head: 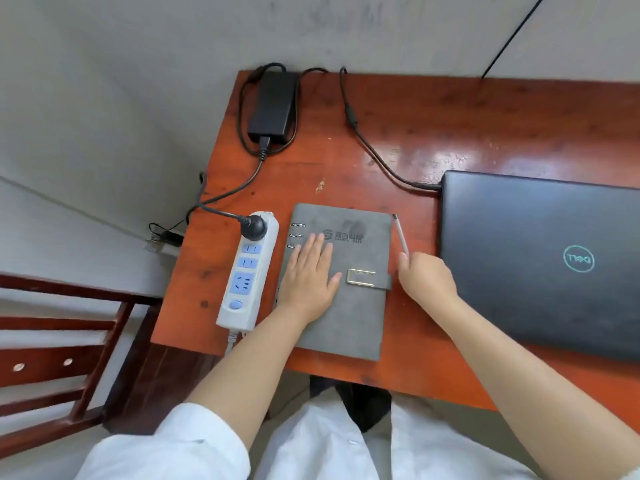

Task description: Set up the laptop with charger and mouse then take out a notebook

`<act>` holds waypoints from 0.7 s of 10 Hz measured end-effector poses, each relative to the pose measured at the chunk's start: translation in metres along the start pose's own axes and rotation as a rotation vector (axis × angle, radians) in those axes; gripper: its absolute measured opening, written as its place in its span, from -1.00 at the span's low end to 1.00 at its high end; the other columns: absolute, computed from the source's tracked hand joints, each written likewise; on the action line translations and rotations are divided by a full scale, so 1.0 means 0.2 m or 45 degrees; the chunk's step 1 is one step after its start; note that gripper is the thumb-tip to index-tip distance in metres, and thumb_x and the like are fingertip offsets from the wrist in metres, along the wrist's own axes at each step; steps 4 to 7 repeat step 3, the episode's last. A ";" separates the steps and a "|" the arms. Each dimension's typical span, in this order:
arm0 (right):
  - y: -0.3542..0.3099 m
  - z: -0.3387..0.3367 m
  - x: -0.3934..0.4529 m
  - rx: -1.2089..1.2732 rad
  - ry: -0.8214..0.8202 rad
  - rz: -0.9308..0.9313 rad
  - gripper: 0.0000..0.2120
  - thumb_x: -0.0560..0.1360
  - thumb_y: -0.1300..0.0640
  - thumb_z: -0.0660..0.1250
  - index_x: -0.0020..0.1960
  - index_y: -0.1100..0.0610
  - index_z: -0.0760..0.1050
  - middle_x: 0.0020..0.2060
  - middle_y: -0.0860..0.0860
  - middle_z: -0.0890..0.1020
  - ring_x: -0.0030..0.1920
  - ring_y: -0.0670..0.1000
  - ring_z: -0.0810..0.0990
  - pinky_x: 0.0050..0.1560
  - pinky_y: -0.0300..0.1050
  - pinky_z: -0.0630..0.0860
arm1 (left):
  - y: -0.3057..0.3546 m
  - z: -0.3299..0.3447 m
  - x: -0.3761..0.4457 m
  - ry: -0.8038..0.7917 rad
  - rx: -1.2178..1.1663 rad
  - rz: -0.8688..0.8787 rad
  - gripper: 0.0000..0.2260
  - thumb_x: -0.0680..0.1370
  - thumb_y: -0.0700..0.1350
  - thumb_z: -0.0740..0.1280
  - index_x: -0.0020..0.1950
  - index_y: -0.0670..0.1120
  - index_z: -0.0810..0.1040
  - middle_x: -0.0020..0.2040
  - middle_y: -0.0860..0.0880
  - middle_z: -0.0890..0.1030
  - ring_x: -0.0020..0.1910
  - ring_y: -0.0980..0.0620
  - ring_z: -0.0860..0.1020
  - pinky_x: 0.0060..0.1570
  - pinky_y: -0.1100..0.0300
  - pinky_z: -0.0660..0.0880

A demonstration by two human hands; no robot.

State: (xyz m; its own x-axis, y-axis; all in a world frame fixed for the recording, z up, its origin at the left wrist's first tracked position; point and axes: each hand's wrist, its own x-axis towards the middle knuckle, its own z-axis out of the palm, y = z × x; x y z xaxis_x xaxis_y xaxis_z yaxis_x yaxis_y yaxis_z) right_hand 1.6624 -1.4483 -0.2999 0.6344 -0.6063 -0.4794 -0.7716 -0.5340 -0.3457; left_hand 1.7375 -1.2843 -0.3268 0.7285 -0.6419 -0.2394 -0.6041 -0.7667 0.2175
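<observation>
A grey ring-bound notebook (356,306) lies closed on the red-brown desk (433,133), its clasp on the right side. My left hand (308,275) rests flat on its cover, fingers spread. My right hand (427,278) sits just right of the notebook, closed around a thin pen (401,235) that points away from me. A closed black laptop (540,261) lies at the right, with the charger cable plugged into its left edge. The black charger brick (275,105) sits at the desk's far left corner. No mouse is in view.
A white power strip (247,271) with blue sockets lies left of the notebook, one black plug in its far socket. A dark wooden chair (59,362) stands left of the desk. Grey wall behind. Another black cable (512,36) runs up the wall at the right.
</observation>
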 end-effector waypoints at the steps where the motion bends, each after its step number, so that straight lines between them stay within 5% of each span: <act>1: -0.01 0.03 -0.07 -0.172 -0.093 0.093 -0.74 0.58 0.16 0.10 0.07 0.31 0.48 0.07 0.24 0.61 0.08 0.26 0.56 -0.12 -0.06 0.48 | 0.00 0.02 0.01 0.003 0.030 0.006 -0.44 0.61 0.03 0.07 0.51 -0.20 0.00 0.56 -0.14 0.00 0.54 -0.04 -0.06 0.51 0.08 -0.15; 7: -0.02 0.01 -0.14 -0.139 -0.053 0.100 -0.74 0.58 0.10 0.13 0.09 0.31 0.35 0.08 0.27 0.58 0.07 0.28 0.55 -0.07 0.03 0.49 | 0.00 0.02 0.03 -0.044 0.088 0.012 -0.43 0.61 0.04 0.04 0.51 -0.21 -0.05 0.56 -0.15 -0.01 0.54 -0.04 -0.07 0.51 0.08 -0.16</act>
